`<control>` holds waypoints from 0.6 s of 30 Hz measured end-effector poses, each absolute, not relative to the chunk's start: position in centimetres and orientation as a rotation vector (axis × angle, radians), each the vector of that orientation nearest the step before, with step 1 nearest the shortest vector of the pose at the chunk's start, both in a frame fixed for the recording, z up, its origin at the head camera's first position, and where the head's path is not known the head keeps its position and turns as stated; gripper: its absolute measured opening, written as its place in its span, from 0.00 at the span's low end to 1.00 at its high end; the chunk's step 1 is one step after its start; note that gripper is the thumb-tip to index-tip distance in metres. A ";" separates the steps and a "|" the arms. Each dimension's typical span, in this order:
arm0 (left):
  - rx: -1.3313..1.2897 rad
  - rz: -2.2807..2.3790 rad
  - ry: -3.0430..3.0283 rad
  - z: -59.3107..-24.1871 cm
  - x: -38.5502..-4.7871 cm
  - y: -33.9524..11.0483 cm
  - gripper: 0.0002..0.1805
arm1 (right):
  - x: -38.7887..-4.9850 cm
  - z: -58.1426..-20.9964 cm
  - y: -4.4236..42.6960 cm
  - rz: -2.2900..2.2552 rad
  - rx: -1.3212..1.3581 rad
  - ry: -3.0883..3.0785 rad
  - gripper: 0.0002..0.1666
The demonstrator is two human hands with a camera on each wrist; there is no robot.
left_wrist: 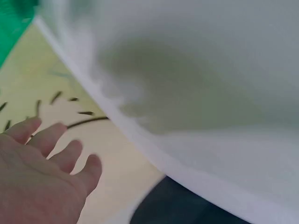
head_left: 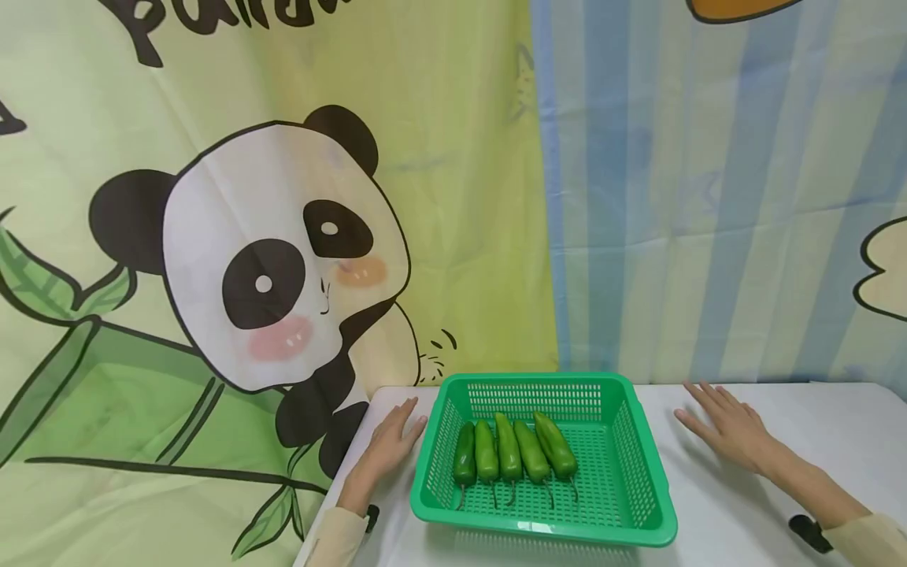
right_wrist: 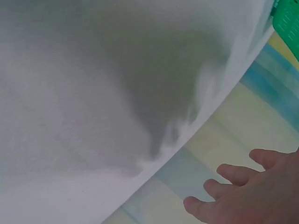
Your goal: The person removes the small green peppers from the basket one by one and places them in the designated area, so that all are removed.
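Note:
Several green chili peppers (head_left: 509, 447) lie side by side in a green plastic basket (head_left: 546, 536), their stems pointing toward the near side. They fill its left and middle part. My left hand (head_left: 388, 442) is held beside the basket's left wall, fingers extended and holding nothing; the left wrist view shows the same hand (left_wrist: 44, 172) with spread fingers. To the right of the basket, with a gap between, is my right hand (head_left: 730, 425), fingers straight and nothing in it. The right wrist view shows that hand (right_wrist: 257, 191) over its shadow on the table.
The basket stands on a white table (head_left: 716, 512). Behind it hangs a printed curtain (head_left: 468, 197) with a panda on the left and blue stripes on the right. Dark bands (head_left: 809, 532) sit at the wrists.

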State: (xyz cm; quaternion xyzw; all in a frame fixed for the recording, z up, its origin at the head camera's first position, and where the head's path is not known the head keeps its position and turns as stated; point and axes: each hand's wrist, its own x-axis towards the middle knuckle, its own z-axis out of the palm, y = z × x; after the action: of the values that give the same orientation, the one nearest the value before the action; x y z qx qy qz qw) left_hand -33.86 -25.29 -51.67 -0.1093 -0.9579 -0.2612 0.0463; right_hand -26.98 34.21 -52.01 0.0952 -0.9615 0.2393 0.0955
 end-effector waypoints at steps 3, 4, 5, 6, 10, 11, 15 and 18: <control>-0.352 -1.063 -2.912 -51.0 -33.8 -24.5 0.36 | -27.0 -51.0 33.9 0.840 0.288 -2.851 0.44; -0.349 -1.148 -2.905 -50.8 -33.7 -24.2 0.36 | -26.9 -50.6 33.7 0.879 0.278 -2.859 0.45; -0.352 -1.215 -2.895 -50.6 -33.7 -24.0 0.36 | -26.9 -50.2 33.6 0.929 0.270 -2.866 0.46; -0.355 -1.263 -2.885 -50.4 -33.8 -23.8 0.37 | -26.8 -49.7 33.5 0.987 0.258 -2.877 0.47; -0.382 -1.311 -2.883 -49.9 -33.9 -23.0 0.38 | -26.7 -47.7 33.1 1.309 0.255 -2.872 0.45; -0.398 -1.294 -2.890 -49.8 -33.9 -22.9 0.37 | -26.7 -47.2 33.1 1.436 0.254 -2.853 0.44; -0.438 -1.250 -2.909 -49.5 -34.0 -22.2 0.34 | -27.1 -45.5 32.9 1.934 0.232 -2.734 0.43; -0.445 -1.240 -2.913 -49.4 -33.9 -21.7 0.32 | -27.5 -44.5 32.7 2.203 0.227 -2.645 0.43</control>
State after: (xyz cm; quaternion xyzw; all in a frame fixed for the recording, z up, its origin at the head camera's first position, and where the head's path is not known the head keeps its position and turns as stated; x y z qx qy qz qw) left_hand -33.95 -21.72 -49.39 -0.1392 -0.9108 -0.3878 -0.0279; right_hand -27.46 32.74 -44.54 0.0651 -0.7577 0.6310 -0.1535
